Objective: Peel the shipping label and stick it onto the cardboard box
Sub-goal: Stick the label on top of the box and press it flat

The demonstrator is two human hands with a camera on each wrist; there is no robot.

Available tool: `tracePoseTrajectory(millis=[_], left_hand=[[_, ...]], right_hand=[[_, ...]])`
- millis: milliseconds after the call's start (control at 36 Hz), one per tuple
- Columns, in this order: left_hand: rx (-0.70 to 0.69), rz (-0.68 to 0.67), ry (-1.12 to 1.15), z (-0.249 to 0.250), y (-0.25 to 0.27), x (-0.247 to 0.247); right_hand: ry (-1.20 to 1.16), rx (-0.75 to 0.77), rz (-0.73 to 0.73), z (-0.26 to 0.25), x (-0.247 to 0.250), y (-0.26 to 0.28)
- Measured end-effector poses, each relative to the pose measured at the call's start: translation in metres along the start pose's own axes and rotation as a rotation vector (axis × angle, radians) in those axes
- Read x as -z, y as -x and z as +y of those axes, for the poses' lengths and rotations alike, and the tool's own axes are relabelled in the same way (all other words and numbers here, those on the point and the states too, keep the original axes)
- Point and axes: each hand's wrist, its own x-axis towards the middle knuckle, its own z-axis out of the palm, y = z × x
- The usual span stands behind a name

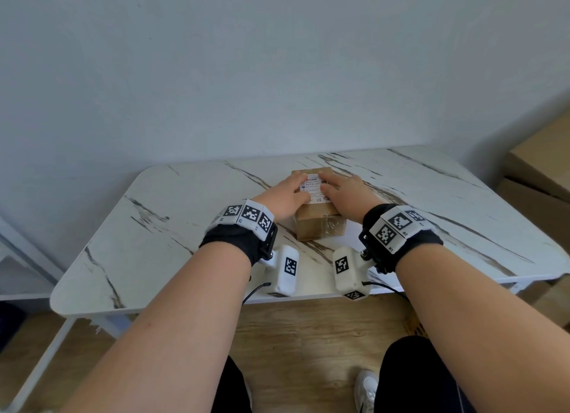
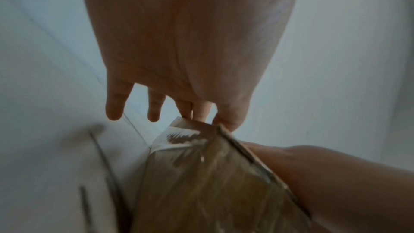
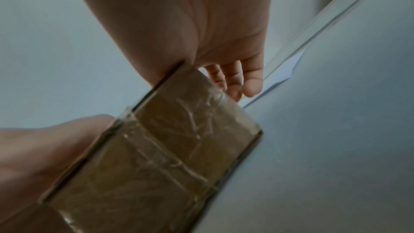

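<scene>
A small brown cardboard box (image 1: 320,226), sealed with clear tape, stands in the middle of the marble-patterned table (image 1: 185,243). A white shipping label (image 1: 314,188) lies flat on its top face. My left hand (image 1: 285,193) rests on the label's left part with straight fingers. My right hand (image 1: 342,190) lies flat on the right part, fingers pointing to the far edge. In the left wrist view the left hand (image 2: 179,77) reaches over the box (image 2: 212,183). In the right wrist view the right hand (image 3: 190,33) covers the top of the taped box (image 3: 168,157).
A plain wall stands right behind the table. Large cardboard boxes (image 1: 543,172) are stacked on the floor at the right. The table's front edge is close to my forearms, with wooden floor, my dark trousers and a white shoe (image 1: 365,388) below.
</scene>
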Motion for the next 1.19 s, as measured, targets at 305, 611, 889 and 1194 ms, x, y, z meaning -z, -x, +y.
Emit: tracePoseTrajectory(millis=[305,611,889,1194], left_hand=[[-0.002,0.057,-0.234,-0.004,0.003,-0.003],[0.067,0.023,-0.217,0.007,0.011,-0.007],[0.083,0.011,-0.163,0.007,0.013,-0.011],[0.078,-0.016,-0.117,0.002,0.01,-0.012]], right_hand=[[-0.092,0.018,0.098,-0.005,0.003,0.013],[0.04,0.031,-0.049,-0.017,0.022,0.033],[-0.191,-0.003,0.02,-0.009,0.023,0.041],[-0.197,0.021,0.061,-0.01,0.012,0.042]])
